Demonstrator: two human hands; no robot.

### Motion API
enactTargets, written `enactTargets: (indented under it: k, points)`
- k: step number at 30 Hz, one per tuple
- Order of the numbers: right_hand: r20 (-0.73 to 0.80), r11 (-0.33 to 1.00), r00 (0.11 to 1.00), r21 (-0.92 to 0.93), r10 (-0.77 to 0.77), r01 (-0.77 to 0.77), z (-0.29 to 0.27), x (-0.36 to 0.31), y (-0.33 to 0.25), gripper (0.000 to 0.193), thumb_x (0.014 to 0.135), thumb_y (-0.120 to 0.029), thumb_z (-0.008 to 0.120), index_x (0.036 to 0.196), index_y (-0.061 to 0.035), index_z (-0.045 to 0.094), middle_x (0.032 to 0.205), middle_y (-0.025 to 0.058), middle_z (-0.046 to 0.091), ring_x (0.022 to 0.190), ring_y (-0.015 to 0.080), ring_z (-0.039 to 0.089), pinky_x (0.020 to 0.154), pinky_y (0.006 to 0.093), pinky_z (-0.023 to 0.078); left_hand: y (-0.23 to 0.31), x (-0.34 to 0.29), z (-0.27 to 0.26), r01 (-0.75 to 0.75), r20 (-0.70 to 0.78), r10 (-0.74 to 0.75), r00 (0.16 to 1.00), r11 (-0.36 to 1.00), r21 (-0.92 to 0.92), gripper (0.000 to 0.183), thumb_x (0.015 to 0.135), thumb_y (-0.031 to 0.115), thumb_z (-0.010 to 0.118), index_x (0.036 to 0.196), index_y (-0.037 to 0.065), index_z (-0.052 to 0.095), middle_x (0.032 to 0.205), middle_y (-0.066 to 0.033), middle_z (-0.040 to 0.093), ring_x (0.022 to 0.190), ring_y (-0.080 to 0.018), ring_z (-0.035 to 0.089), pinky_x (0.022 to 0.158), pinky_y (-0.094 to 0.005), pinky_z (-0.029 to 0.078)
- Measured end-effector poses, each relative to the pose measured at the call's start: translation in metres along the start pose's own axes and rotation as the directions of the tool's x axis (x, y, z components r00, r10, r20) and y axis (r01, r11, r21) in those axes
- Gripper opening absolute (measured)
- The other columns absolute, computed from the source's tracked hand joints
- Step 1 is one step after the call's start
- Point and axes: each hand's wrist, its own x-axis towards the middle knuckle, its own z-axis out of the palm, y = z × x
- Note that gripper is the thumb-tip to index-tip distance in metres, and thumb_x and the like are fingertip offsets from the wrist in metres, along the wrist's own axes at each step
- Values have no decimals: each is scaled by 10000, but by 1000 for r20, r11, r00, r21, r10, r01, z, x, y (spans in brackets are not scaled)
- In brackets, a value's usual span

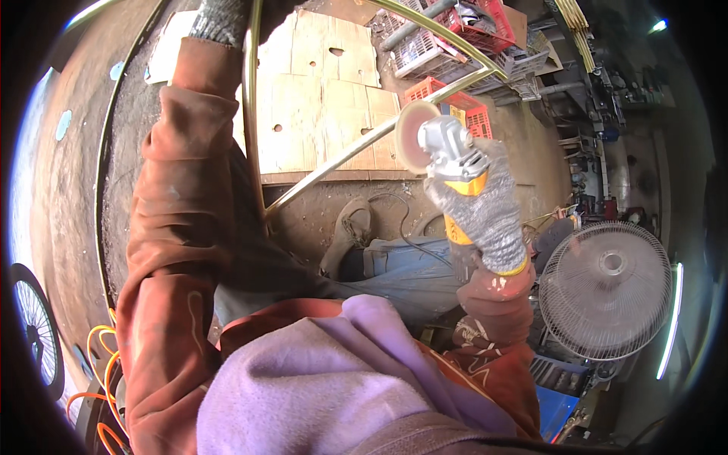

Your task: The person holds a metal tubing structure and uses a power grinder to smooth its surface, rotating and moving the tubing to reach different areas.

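Observation:
My right hand (481, 208), in a grey knit glove with a yellow cuff, is wrapped round the body of a yellow and grey angle grinder (447, 145). The grinder's round disc (415, 136) overlaps a slanting tube of a brass-coloured metal frame (334, 160); whether they touch I cannot tell. At the top edge, my left hand (220, 21) wears a matching glove beside the frame's upright tube (252, 114). Its fingers are out of sight, so a grip on the tube cannot be made out.
Flattened cardboard (326, 114) lies on the floor under the frame. Red plastic crates (478, 121) stand beyond the grinder. A caged fan (607, 292) is close by my right arm. Orange hose (106, 364) coils at lower left, near a spoked wheel (34, 334). A dark cable (402, 224) runs near my shoe.

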Motion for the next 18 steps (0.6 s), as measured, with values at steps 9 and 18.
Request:
enactTargets:
  k: [9, 18]
  points:
    - [276, 958, 961, -276, 3, 76, 42, -27, -16, 708, 706, -227, 930, 1261, -50, 527, 1119, 101, 687, 1013, 184, 684, 879, 359, 561, -9, -3, 16, 28, -17, -27, 999, 999, 16, 234, 995, 169, 619, 780, 130, 533, 620, 0, 508, 621, -157, 531, 793, -356, 508]
    - [-10, 947, 981, -262, -195, 185, -5, 18, 15, 700, 718, -339, 924, 1223, -32, 548, 1058, 141, 680, 944, 296, 696, 829, 409, 565, -9, 3, 3, 13, -3, -13, 1000, 997, 73, 323, 1016, 207, 588, 710, 132, 519, 623, -25, 513, 710, -238, 604, 868, -450, 529]
